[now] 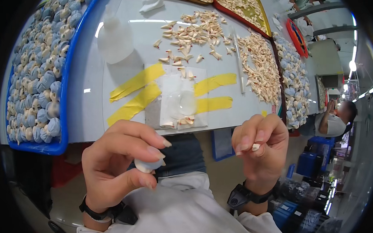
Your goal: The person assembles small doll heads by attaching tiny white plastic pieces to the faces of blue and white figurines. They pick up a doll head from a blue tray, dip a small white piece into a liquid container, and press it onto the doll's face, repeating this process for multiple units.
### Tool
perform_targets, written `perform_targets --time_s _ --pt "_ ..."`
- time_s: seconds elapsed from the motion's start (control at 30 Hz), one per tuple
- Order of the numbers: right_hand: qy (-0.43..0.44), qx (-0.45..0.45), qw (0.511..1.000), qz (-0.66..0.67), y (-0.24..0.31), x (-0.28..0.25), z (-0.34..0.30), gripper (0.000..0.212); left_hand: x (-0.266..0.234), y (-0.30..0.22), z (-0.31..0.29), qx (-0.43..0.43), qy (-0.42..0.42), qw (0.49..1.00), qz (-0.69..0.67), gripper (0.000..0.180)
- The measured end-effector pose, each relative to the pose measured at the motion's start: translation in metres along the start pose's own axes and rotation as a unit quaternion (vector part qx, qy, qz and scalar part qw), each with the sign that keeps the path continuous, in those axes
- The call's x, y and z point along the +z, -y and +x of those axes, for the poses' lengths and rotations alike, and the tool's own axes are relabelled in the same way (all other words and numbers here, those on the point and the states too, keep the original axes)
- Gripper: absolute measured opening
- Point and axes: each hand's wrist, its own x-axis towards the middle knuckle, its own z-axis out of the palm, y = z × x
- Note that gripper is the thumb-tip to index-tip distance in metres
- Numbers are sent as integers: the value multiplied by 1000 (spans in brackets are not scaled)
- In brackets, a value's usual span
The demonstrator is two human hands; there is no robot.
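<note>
My left hand (111, 163) pinches a small rounded blue-and-cream piece (145, 166) between thumb and fingers, in front of the table's near edge. Off to the right, my right hand (265, 146) is closed on a tiny cream piece (255, 147) at its thumb and fingertips. Between and beyond my hands, a white pad (171, 87) bears a glossy clear round patch (183, 103). A few cream pieces with red tips (186, 120) lie at the pad's near edge. The two hands are apart, and neither touches the table.
Yellow tape strips (135, 102) flank the pad. A blue tray (65, 112) of blue-and-cream pieces stands left, beside a translucent bottle (114, 42). Loose cream pieces (206, 29) and a thin stick (239, 65) lie beyond; a red-rimmed tray (239, 20) sits behind. Another person (334, 121) sits far right.
</note>
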Motion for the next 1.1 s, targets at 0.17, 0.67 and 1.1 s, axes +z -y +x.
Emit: perform_targets --time_s 0.17,0.67,1.1 --pt "-30 -53 972 -226 7 8 28 14 8 3 10 -34 -128 991 -9 42" --pt "150 -100 677 -714 10 49 80 19 1 4 21 -39 -163 982 -87 41" --pt "238 -49 805 -541 25 54 64 23 6 2 21 -9 -114 990 -88 42"
